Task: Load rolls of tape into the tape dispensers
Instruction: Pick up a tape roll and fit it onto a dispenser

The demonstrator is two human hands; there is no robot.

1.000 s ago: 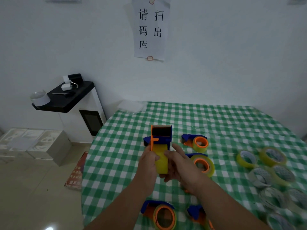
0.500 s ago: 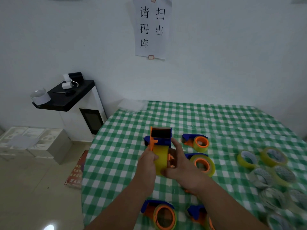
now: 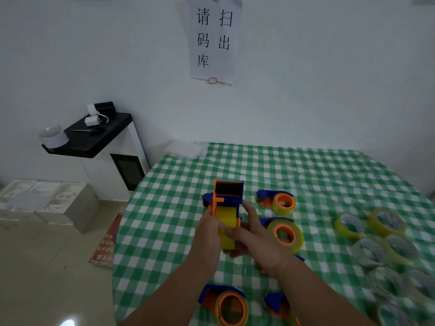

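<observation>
green checked tablecloth (image 3: pixel 306 175) meets a white wall (image 3: pixel 306 90)

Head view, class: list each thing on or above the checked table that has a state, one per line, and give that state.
Held dispenser: lifted, yellow roll in it.
Left hand: grips the roll's left side.
Right hand: fingers curled over the roll.
Far dispenser: loaded, lying on the cloth.
Middle dispenser: loaded, lying down.
Near dispenser: loaded, lying down.
Loose rolls: unloaded, lying flat at right.
</observation>
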